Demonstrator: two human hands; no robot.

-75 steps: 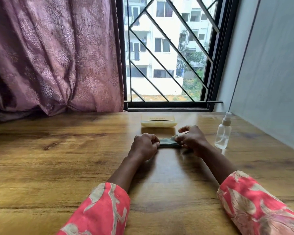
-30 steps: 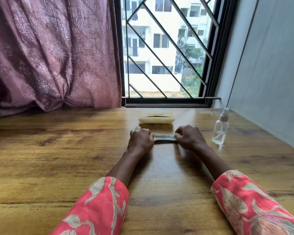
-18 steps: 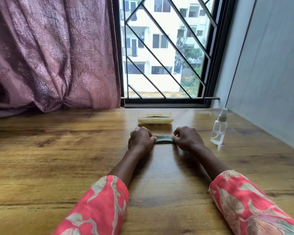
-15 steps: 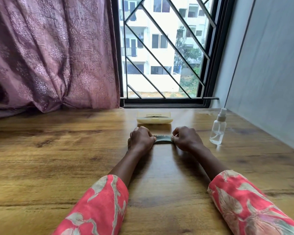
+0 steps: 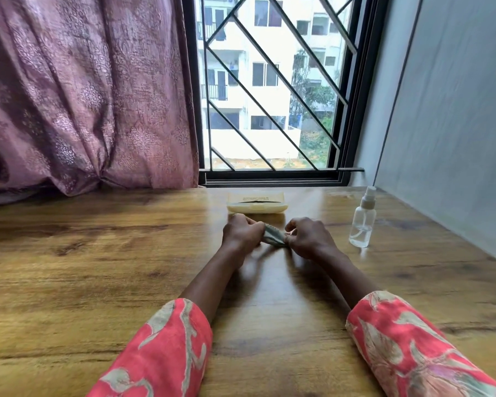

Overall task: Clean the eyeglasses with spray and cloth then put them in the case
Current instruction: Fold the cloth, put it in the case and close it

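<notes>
A small grey-green folded cloth [image 5: 273, 235] is stretched between my two hands just above the wooden table [image 5: 98, 267]. My left hand [image 5: 242, 232] grips its left end with curled fingers. My right hand [image 5: 308, 237] pinches its right end. Beyond them lies a cream eyeglasses case [image 5: 257, 204], lid down, near the window. A clear spray bottle [image 5: 362, 220] with a white nozzle stands upright to the right of my right hand. I see no eyeglasses.
A purple curtain [image 5: 83, 96] hangs at the back left, reaching the table. A barred window [image 5: 269, 96] is straight ahead. A grey wall [image 5: 455, 124] borders the table on the right.
The cloth lay flat under both hands a moment ago; now the hands have lifted and tilted it, and the visible part between them is bunched and shorter.
</notes>
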